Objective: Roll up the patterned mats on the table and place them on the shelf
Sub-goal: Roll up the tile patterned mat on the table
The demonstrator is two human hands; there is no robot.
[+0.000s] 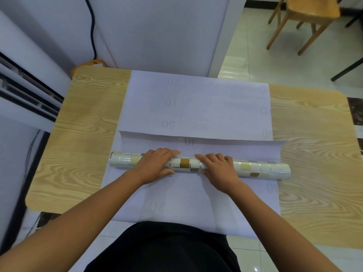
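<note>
Head view, the only one. The roll (184, 163) of patterned mat lies crosswise under both palms, its beige and brown squares facing outward and its ends sticking out well past each wrist. The left hand (155, 163) lies flat on it, fingers pressed together and reaching over the top, thumb on the near side. The right hand (218, 166) does the same, just beside the left, with a short stretch of roll bare between them. Neither hand pinches anything. Just beyond the fingertips sits a white flap (225, 148) with a raised edge; I cannot tell whether it is this mat's tail or a second one. A white sheet (176, 197) with faint numbers runs under the forearms and on past the flap, across the table (88, 134). My reading: rolling is nearly done and the last turn is left. To do it well, shift the hands farther apart, since the ends look freer than the middle and could spread into a cone. Push with even pressure from both palms, keep the ends square, and press the flap down as the roll passes over it. No shelf shows here.
</note>
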